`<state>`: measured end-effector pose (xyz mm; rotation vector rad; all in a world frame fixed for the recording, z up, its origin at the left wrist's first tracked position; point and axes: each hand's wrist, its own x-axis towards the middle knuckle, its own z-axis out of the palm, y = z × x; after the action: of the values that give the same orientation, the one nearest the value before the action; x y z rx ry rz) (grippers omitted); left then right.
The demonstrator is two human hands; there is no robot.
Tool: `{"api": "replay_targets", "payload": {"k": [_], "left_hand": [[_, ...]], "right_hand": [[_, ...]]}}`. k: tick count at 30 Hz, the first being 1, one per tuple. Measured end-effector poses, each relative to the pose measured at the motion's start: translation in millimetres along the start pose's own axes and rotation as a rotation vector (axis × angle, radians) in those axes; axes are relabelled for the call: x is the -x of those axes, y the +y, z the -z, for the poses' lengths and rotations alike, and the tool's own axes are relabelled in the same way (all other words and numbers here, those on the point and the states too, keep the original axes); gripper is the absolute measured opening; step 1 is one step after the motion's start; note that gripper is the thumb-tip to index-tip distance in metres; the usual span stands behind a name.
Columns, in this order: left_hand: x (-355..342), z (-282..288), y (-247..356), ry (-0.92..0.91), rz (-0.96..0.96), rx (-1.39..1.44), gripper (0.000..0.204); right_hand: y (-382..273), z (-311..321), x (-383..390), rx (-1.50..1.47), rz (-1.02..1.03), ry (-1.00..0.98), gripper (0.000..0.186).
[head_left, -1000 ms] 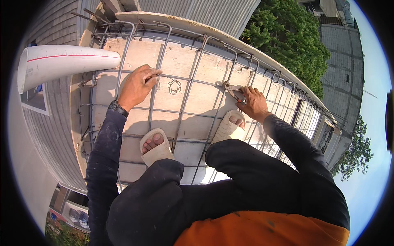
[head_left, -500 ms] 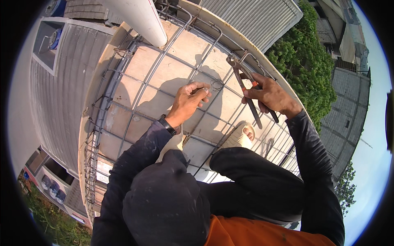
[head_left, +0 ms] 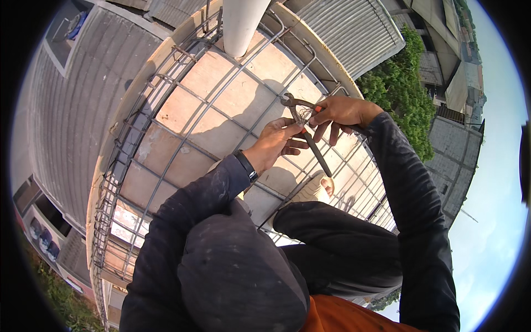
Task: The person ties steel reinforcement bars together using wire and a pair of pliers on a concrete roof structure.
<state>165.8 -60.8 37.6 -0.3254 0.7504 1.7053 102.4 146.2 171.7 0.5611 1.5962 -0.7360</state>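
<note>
My right hand point(head_left: 344, 115) is closed round a handle of a pair of rusty end-cutting pincers point(head_left: 313, 148), which have dark handles with red-orange parts. Their jaws point up and to the left, while one handle slants down past my left fingers. My left hand point(head_left: 276, 143) is closed, its thumb and fingertips pinching at thin tie wire point(head_left: 306, 112) close to the pincers. Loops of this wire stand between the two hands. Both hands are just above a grid of steel rebar point(head_left: 213, 103); the exact grip of the left fingertips is partly hidden.
Pale boards point(head_left: 221, 83) lie under the rebar, bordered by a curved form edge point(head_left: 323, 41). A white pipe point(head_left: 239, 27) rises at the far side. My shoe point(head_left: 312, 191) rests on the grid, near another wire bundle point(head_left: 347, 202). Roofs and trees lie beyond the edge.
My hands have come together; the right one moved left with the pincers, and the left one moved slightly right and down. The wire loops are now between them. The view has shifted.
</note>
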Motion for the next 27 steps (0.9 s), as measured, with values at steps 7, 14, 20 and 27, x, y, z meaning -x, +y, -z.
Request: {"api": "replay_targets", "payload": {"k": [7, 14, 20, 27], "left_hand": [[-16, 14, 2, -0.059, 0.051, 0.05, 0.024], [-24, 7, 3, -0.062, 0.015, 0.179, 0.025], [-34, 3, -3, -0.029, 0.011, 0.22, 0.024], [-31, -16, 2, -0.012, -0.039, 0.277, 0.02]], "right_hand": [[-9, 9, -10, 0.236, -0.016, 0.11, 0.036], [-18, 2, -10, 0.369, -0.027, 0.192, 0.048], [-10, -34, 16, 0.82, 0.087, 0.501, 0.091], [16, -60, 32, 1.059, 0.175, 0.74, 0.091]]}}
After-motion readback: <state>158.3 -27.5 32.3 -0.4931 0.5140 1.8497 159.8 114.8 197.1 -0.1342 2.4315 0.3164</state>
